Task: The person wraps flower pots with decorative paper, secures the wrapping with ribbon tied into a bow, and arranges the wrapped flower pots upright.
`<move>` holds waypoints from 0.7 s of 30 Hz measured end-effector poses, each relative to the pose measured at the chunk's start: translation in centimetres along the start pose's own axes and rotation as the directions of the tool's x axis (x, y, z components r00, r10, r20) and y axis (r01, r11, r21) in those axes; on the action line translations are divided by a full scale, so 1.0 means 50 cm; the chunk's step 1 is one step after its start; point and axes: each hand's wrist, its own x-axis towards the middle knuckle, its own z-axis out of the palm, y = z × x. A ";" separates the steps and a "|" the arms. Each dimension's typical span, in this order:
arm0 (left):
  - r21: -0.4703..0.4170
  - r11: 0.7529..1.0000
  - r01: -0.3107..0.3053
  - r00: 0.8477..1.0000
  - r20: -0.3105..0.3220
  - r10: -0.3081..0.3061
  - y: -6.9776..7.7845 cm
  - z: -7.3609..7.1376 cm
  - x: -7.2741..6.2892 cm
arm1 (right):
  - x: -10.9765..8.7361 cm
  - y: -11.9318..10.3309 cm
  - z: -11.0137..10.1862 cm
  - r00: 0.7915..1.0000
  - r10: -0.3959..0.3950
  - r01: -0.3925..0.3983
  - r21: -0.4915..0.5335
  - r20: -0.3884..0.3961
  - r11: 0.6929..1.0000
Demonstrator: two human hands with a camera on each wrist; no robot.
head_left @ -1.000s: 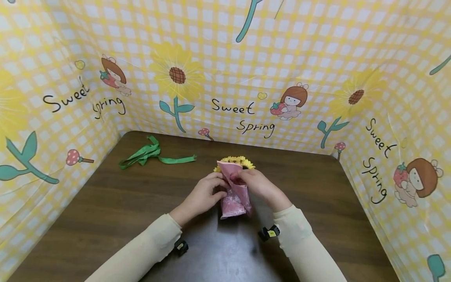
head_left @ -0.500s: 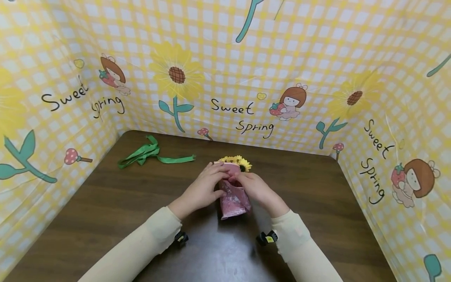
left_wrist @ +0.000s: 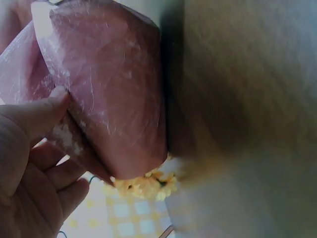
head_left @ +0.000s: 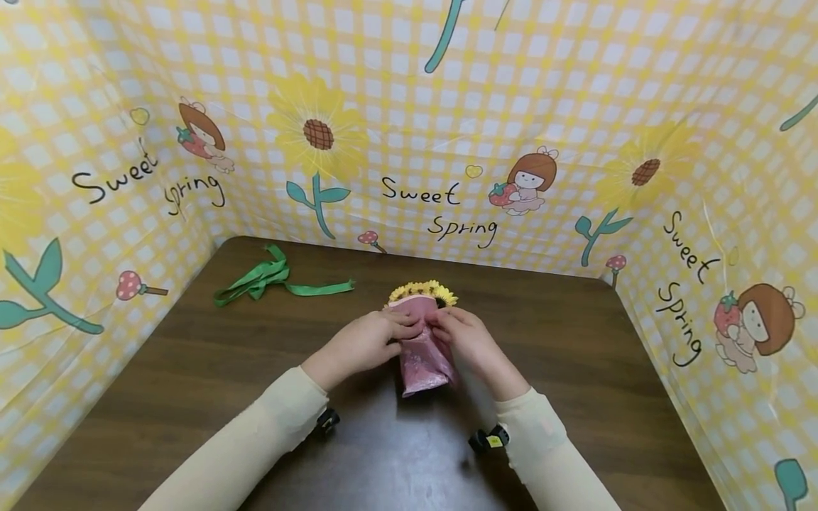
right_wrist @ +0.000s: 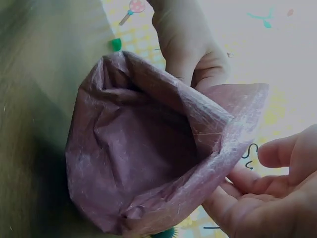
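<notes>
Pink wrapping paper (head_left: 424,365), rolled into a tube, lies near the middle of the table with yellow artificial flowers (head_left: 423,289) showing at its far end. My left hand (head_left: 366,343) holds its left side; in the left wrist view the thumb (left_wrist: 47,111) presses on the edge of a flap, with the other fingers behind it. My right hand (head_left: 471,346) is on the opposite side, its bent fingers (right_wrist: 223,198) at the overlapping edge of the wrap. The right wrist view looks into the wide near mouth of the tube. The flower stems are hidden.
A loose green ribbon (head_left: 255,279) lies at the table's back left, one end trailing to the right. Yellow checked cloth (head_left: 396,142) with printed flowers walls in the back and both sides of the brown table (head_left: 192,390).
The raised flap has come down flat across the wrap. The left hand first reached up over the paper's top, then drew back to its left side; the right-hand fingers straightened somewhat.
</notes>
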 end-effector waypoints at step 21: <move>0.092 0.989 -0.114 0.988 0.115 0.104 -0.002 -0.015 0.011 | -0.074 0.000 0.004 0.963 -0.267 0.240 -0.502 0.018 0.831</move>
